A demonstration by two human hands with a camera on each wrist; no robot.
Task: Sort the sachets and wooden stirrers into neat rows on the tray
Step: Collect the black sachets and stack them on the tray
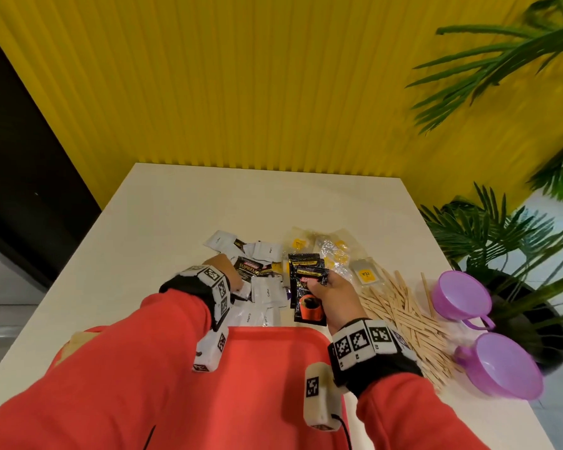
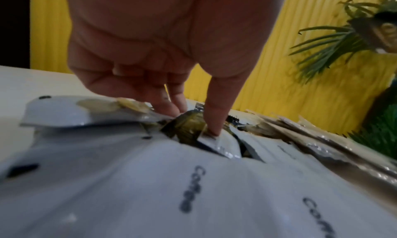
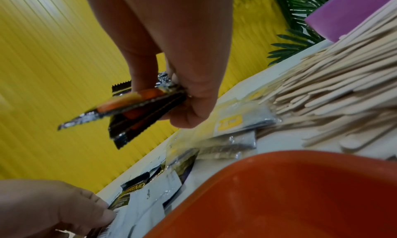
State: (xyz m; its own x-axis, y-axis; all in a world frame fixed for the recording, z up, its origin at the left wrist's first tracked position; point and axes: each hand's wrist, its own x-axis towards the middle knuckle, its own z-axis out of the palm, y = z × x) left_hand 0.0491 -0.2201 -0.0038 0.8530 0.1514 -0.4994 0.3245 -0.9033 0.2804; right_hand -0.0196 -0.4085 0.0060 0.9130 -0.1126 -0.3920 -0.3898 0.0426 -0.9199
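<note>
Your right hand point(image 1: 333, 295) pinches a fanned stack of black coffee sachets point(image 1: 307, 295), their long axes running away from you, just beyond the red tray's point(image 1: 273, 368) far rim. The tray lies directly toward you, so drawing that hand back should be enough. Your left hand point(image 1: 229, 274) is down in the white sachets point(image 2: 193, 190), fingers point(image 2: 214, 105) curled into the pile and pinching a dark packet (only partly shown). The wooden stirrers point(image 1: 400, 316) lie heaped right of the tray. Nothing shows on its visible floor, and both purple cups point(image 1: 501, 368) look empty.
</note>
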